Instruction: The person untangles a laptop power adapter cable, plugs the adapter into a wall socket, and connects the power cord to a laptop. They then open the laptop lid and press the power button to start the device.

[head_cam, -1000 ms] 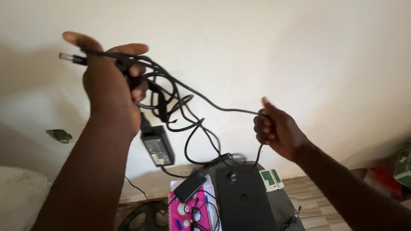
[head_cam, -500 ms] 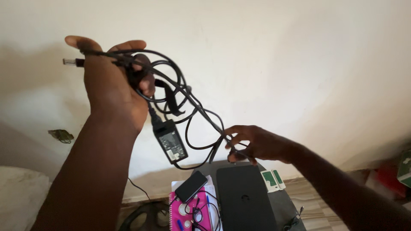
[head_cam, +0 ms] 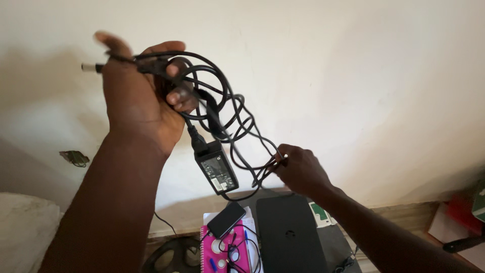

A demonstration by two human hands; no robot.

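Left hand grips looped black charger cable; its rectangular black adapter brick dangles; right hand pinches a lower loop.

Closed laptop cut off below

L hand grips coiled charger cable; R hand pinches its loops.

White rectangular label on black adapter brick, hanging just below left hand. Dark phone screen lay lower; green-white card below right hand.
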